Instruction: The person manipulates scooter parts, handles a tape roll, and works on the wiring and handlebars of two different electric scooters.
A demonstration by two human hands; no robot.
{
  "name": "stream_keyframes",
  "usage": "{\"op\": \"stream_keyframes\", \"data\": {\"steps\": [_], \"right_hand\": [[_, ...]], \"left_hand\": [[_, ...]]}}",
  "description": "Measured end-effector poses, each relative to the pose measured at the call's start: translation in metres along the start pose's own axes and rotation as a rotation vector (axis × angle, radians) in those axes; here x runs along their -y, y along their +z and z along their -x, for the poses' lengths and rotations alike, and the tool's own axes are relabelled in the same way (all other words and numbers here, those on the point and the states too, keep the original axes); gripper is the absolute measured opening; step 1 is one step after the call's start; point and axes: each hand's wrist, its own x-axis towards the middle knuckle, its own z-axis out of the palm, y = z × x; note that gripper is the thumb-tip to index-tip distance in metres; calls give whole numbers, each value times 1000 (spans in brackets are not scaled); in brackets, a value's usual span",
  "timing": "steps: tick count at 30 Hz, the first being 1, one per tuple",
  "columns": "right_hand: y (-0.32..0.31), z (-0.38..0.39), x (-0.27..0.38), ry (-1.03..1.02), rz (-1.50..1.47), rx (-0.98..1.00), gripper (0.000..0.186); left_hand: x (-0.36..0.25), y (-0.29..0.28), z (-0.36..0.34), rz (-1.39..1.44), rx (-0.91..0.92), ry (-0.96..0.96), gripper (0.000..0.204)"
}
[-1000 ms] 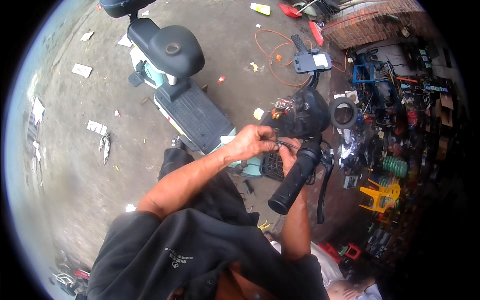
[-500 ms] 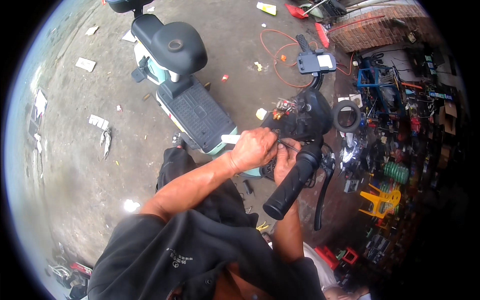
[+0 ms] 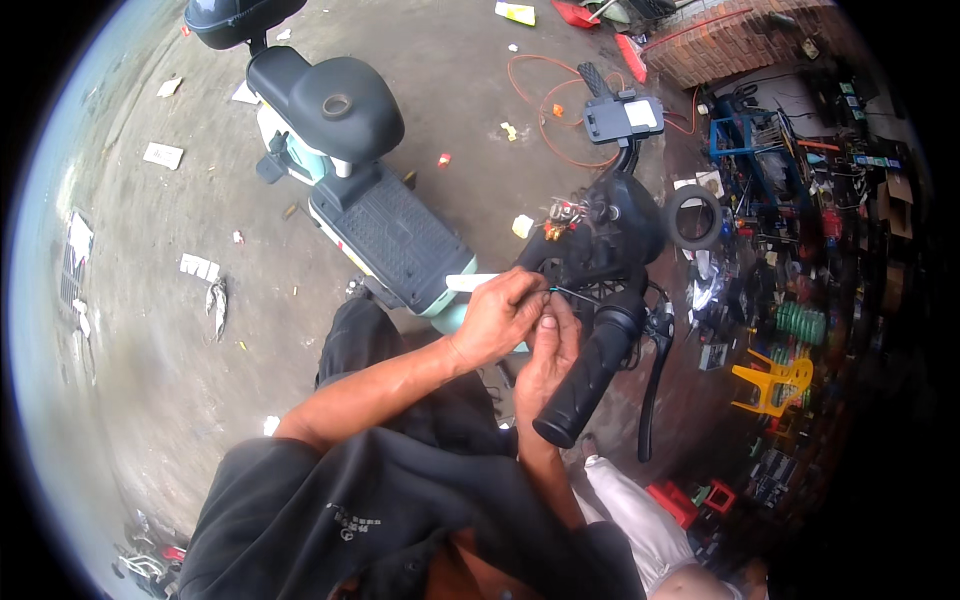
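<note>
A teal-and-white electric scooter, with its black footboard (image 3: 395, 225) and black seat (image 3: 350, 105), stands before me. My left hand (image 3: 500, 315) is closed in a pinch on a thin wire (image 3: 575, 294), greenish near the fingertips, which runs toward the handlebar. Fingertips of my right hand (image 3: 548, 350) press on the same wire, touching the left hand. A white strip (image 3: 470, 283) shows past the left hand's knuckles; I cannot tell whether it is held. Close beside the right hand are the black handlebar grip (image 3: 580, 390) and brake lever (image 3: 655, 385). Loose wiring (image 3: 565, 215) is exposed at the scooter's front.
A phone holder (image 3: 622, 118) sits on the far handlebar. Beyond lie an orange hose (image 3: 545, 115) and a tyre (image 3: 692, 217). A yellow plastic chair (image 3: 775, 382) stands among clutter at right. At lower right is another person's pale trouser leg (image 3: 640, 515).
My right hand has drawn in from behind the handlebar grip, leftward against my left hand. The view has shifted slightly, and more of the other person's pale trousers shows.
</note>
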Motion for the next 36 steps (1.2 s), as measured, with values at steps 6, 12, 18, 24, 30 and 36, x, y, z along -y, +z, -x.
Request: {"op": "stream_keyframes", "data": {"steps": [6,12,18,24,30,36], "right_hand": [[9,-2,10,129,-34,-61,41],[19,-7,2,217,-231,-177,30],[26,-9,-2,188,-175,-329,24],[32,-9,6,264,-185,-391,23],[29,-5,-7,290,-204,-400,18],[7,-8,-31,346,-578,-195,15]], "left_hand": [[-4,-18,-10,15,214,87,16],[9,-42,-25,120,462,21,22],[15,-40,-53,59,519,-32,22],[27,-28,-75,-50,679,198,17],[26,-27,-95,-126,768,368,15],[26,-15,-104,-34,878,132,17]]}}
